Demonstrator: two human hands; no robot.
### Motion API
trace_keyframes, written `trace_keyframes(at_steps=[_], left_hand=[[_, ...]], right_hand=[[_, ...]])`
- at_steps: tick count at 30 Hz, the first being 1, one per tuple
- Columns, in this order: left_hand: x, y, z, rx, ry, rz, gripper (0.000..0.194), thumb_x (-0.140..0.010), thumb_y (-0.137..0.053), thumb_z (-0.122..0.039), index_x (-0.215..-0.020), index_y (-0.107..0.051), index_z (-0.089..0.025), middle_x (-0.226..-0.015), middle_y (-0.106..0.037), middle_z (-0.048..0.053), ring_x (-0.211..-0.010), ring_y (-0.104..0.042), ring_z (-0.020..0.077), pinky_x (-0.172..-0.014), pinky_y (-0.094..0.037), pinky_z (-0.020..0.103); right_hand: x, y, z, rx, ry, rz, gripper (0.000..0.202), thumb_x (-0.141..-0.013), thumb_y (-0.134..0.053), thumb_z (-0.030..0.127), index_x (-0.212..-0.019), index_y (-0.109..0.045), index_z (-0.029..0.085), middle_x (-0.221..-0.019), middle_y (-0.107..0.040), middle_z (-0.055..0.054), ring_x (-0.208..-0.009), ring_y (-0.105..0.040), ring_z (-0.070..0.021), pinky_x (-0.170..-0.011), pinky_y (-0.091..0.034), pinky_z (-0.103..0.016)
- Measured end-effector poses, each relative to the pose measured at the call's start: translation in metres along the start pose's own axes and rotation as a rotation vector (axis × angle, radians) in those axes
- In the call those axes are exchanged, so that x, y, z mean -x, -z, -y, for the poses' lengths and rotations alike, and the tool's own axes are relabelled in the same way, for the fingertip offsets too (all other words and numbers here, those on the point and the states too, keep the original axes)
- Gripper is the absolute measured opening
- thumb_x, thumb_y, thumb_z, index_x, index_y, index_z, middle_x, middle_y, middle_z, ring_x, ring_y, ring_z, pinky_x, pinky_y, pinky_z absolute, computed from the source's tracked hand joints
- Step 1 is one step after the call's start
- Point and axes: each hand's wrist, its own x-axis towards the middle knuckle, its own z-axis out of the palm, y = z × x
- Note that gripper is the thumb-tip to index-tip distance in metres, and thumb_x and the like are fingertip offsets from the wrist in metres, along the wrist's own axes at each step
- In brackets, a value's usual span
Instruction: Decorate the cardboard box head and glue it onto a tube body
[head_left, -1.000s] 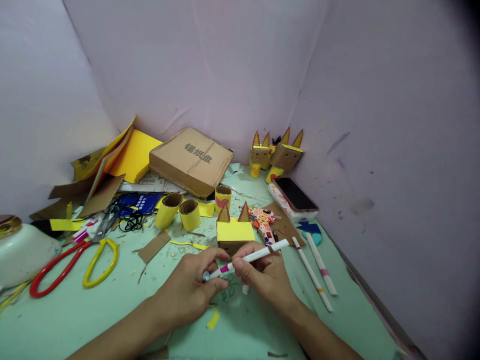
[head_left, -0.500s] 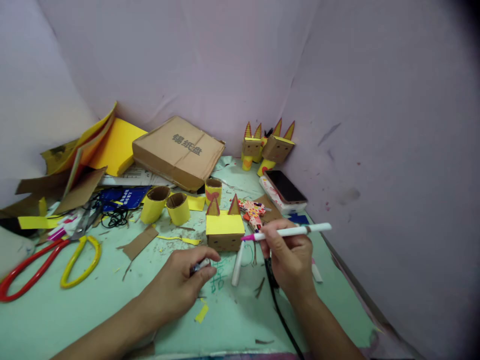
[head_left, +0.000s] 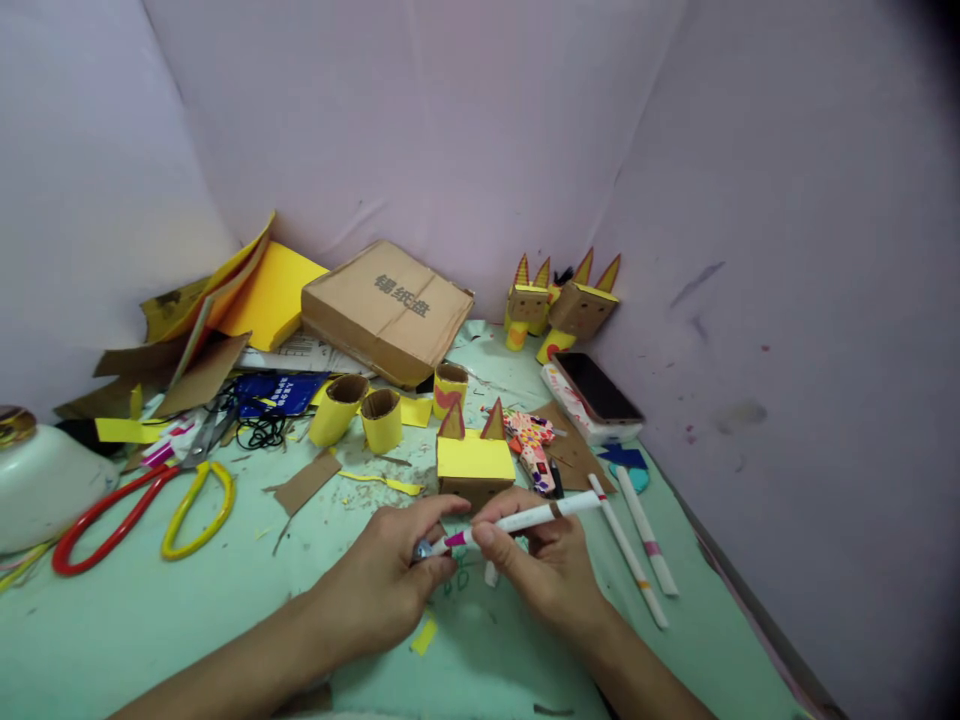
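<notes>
My right hand (head_left: 544, 560) pinches a white marker (head_left: 532, 515) with a magenta end pointing left. That end meets a small whitish piece at the fingers of my left hand (head_left: 382, 565), which also curl around a small dark shiny item that I cannot make out. Just behind both hands stands a cardboard box head (head_left: 475, 458) with a yellow top and two pointed ears; my fingers hide part of its front. Another white pen-like piece (head_left: 491, 574) lies on the table, partly under my right hand.
Red-and-yellow scissors (head_left: 196, 510) lie left, near a white round object (head_left: 49, 480). Yellow tubes (head_left: 381, 425), a flat carton (head_left: 386, 310) and a patterned glue gun (head_left: 534, 455) are behind. Two markers (head_left: 649, 535) and a phone (head_left: 598, 387) lie right. Finished-looking cardboard figures (head_left: 581, 305) stand at the back.
My right hand has lowered the marker from the box head to my left hand, so its magenta end now meets my left fingers. The view has shifted, showing more on the left.
</notes>
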Motion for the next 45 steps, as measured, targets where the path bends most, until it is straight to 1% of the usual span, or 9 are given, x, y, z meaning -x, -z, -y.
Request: trace_keyframes(at_steps=[7,11,16,20,24,28,33,39,45], left_hand=[[-0.001,0.003,-0.004,0.233,-0.011,-0.054,0.031,-0.073,-0.064,-0.025,-0.102,-0.071,-0.019,-0.06,-0.059,-0.003,-0.056,-0.05,0.0146,-0.055,-0.039,0.024],[-0.001,0.007,-0.006,0.627,-0.015,0.022,0.031,-0.08,-0.067,-0.04,-0.101,-0.069,-0.016,-0.062,-0.063,-0.001,-0.047,-0.041,0.0084,-0.046,-0.033,0.021],[-0.002,0.006,-0.002,1.046,0.031,0.145,0.044,-0.073,-0.079,-0.043,-0.106,-0.069,-0.016,-0.07,-0.07,0.004,-0.042,-0.038,0.004,-0.039,-0.025,0.016],[-0.002,0.003,0.001,1.027,0.019,0.113,0.045,-0.073,-0.079,-0.044,-0.104,-0.064,-0.016,-0.062,-0.069,0.003,-0.034,-0.033,0.0015,-0.033,-0.02,0.014],[-0.003,0.001,0.0,0.926,0.052,0.015,0.041,-0.069,-0.08,-0.048,-0.084,-0.063,-0.014,-0.061,-0.068,0.002,-0.033,-0.032,0.0008,-0.032,-0.019,0.014],[-0.005,0.0,-0.002,0.807,0.124,-0.038,0.04,-0.075,-0.071,-0.053,-0.08,-0.062,-0.015,-0.044,-0.049,-0.008,-0.032,-0.03,0.0024,-0.032,-0.019,0.013],[-0.005,-0.001,-0.003,0.889,0.174,-0.054,0.035,-0.079,-0.066,-0.049,-0.092,-0.062,-0.017,-0.077,-0.062,-0.002,-0.034,-0.034,-0.0009,-0.033,-0.019,0.014],[-0.004,-0.003,-0.007,0.931,0.216,-0.085,0.03,-0.079,-0.064,-0.046,-0.089,-0.058,-0.018,-0.074,-0.057,-0.005,-0.034,-0.025,-0.0014,-0.032,-0.014,0.013],[-0.001,-0.007,-0.009,0.87,0.188,-0.12,0.037,-0.078,-0.063,-0.055,-0.074,-0.048,-0.021,-0.042,-0.028,-0.014,-0.034,-0.015,0.0032,-0.033,-0.01,0.015]], right_hand=[[-0.002,-0.002,-0.001,-0.128,-0.174,0.011,0.022,-0.07,-0.075,0.037,-0.067,-0.066,0.017,-0.047,-0.057,0.003,-0.039,-0.047,-0.0092,-0.038,-0.039,-0.019],[-0.004,-0.001,-0.003,-0.264,-0.258,-0.016,0.036,-0.064,-0.081,0.049,-0.067,-0.065,0.017,-0.046,-0.059,0.002,-0.035,-0.048,-0.0084,-0.034,-0.037,-0.018],[-0.002,-0.001,-0.007,-0.429,-0.272,-0.01,0.038,-0.065,-0.083,0.051,-0.071,-0.066,0.017,-0.048,-0.062,0.002,-0.036,-0.051,-0.0071,-0.036,-0.039,-0.015],[0.001,-0.003,-0.011,-0.474,-0.314,0.005,0.044,-0.06,-0.084,0.054,-0.071,-0.064,0.018,-0.046,-0.061,0.003,-0.033,-0.049,-0.0072,-0.034,-0.039,-0.016],[0.003,-0.004,-0.009,-0.261,-0.212,-0.068,0.036,-0.066,-0.081,0.05,-0.069,-0.067,0.017,-0.047,-0.062,0.002,-0.036,-0.052,-0.0092,-0.037,-0.041,-0.018],[0.003,-0.003,-0.003,-0.065,-0.099,-0.033,0.019,-0.07,-0.077,0.036,-0.067,-0.071,0.018,-0.051,-0.064,0.0,-0.041,-0.052,-0.0102,-0.04,-0.041,-0.02],[0.006,-0.007,-0.007,-0.076,-0.08,-0.005,0.013,-0.07,-0.076,0.032,-0.069,-0.073,0.019,-0.054,-0.064,0.0,-0.045,-0.056,-0.0126,-0.043,-0.044,-0.022],[0.009,-0.011,-0.014,-0.103,-0.121,0.02,0.015,-0.074,-0.075,0.033,-0.072,-0.071,0.019,-0.054,-0.068,-0.001,-0.048,-0.062,-0.0153,-0.049,-0.048,-0.025],[0.009,-0.014,-0.013,-0.136,-0.119,0.022,0.015,-0.073,-0.074,0.031,-0.07,-0.068,0.018,-0.052,-0.069,-0.001,-0.045,-0.064,-0.016,-0.048,-0.048,-0.025]])
